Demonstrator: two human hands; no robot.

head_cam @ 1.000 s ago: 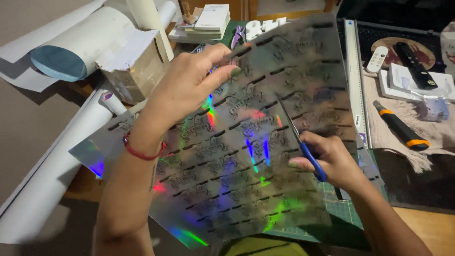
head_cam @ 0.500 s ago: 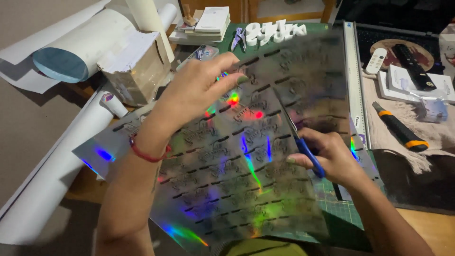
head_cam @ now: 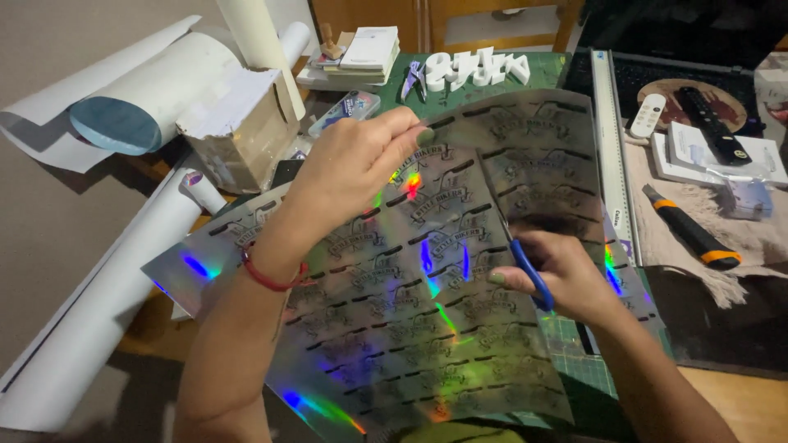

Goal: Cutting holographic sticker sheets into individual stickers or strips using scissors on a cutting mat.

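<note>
A holographic sticker sheet (head_cam: 394, 312) is held up over the green cutting mat (head_cam: 574, 344); the left hand (head_cam: 349, 168) pinches its top edge, and the right hand (head_cam: 566, 275), fingers closed through blue-handled scissors (head_cam: 525, 262), cuts it

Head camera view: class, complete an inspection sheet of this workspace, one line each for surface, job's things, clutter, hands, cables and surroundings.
Surface: green cutting mat on a wooden desk.
Job's things: holographic sticker sheet, partly cut; blue-handled scissors.
Clutter: orange-and-black utility knife, metal ruler, white and black remotes, white block letters, cardboard box.
Hands: left hand pinches the sheet's upper edge; right hand grips the scissors, blades in the sheet.
Cables: nothing seen.
Surroundings: white paper rolls at left, stacked booklets behind.
</note>
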